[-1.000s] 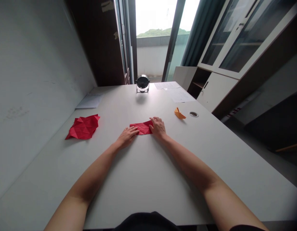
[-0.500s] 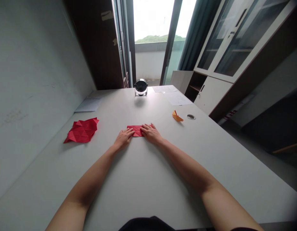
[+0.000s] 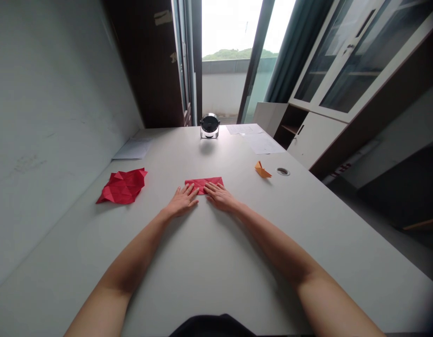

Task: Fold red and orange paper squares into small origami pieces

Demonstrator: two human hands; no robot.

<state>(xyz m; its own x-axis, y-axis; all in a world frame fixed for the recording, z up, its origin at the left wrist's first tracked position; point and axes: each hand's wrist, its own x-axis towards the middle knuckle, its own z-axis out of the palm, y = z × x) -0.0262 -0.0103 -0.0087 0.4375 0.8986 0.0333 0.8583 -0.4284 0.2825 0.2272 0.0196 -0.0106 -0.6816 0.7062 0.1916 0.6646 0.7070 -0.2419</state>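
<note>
A folded strip of red paper (image 3: 204, 182) lies flat on the white table (image 3: 209, 262) in front of me. My left hand (image 3: 182, 201) rests palm down, fingers spread, with its fingertips on the strip's near left edge. My right hand (image 3: 219, 197) also lies flat with stretched fingers, touching the near edge towards the middle. Neither hand grips the paper; both press on it.
A creased red sheet (image 3: 122, 186) lies to the left near the wall. A small orange folded figure (image 3: 262, 169) sits right of the strip beside a cable hole (image 3: 282, 172). A small round fan (image 3: 209, 126) and white papers (image 3: 260, 142) are at the far end.
My right hand slid left off the strip's right end and back towards me. Both hands now lie flatter at the near edge, and more of the red strip shows.
</note>
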